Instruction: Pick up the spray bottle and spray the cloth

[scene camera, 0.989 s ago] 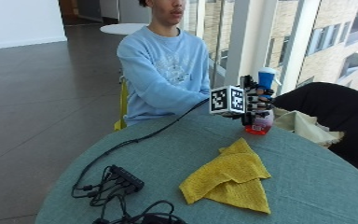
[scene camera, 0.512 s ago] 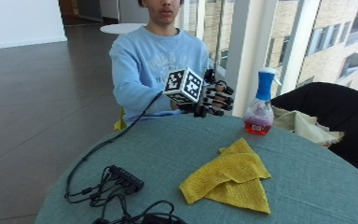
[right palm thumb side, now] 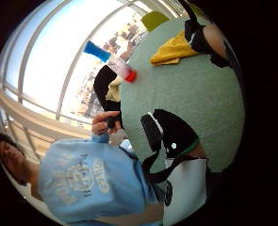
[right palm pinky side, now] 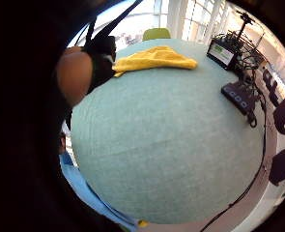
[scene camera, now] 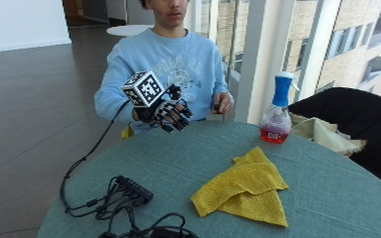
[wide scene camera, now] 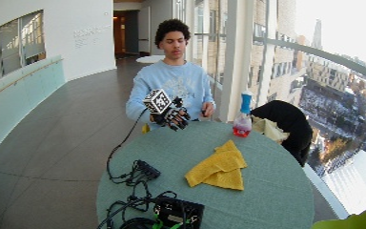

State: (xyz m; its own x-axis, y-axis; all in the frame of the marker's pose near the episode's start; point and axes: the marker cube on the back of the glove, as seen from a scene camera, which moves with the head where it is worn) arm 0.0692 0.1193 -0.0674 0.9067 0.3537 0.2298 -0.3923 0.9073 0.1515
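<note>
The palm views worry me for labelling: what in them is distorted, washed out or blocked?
Little finger side palm view: the table bulges like a dome, and a dark mass blocks one side. Thumb side palm view: window glare washes out the sky beside the spray bottle; the cloth stays readable, and straps of the right hand cover the middle.

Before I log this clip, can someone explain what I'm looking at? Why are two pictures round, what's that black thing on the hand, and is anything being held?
No robot here: a person sits at a round green table. Their gloved right hand carries two small cameras on the palm, and those give the two round pictures, looking out from the palm over the table. The other two pictures come from cameras across the table, one of them wider.

On the table lie a yellow cloth, a spray bottle with a blue head and red liquid standing beyond it, and black cables with a power strip.

The gloved hand is raised near the table's edge, fingers loosely curled, holding nothing. The bottle stands untouched.
</note>
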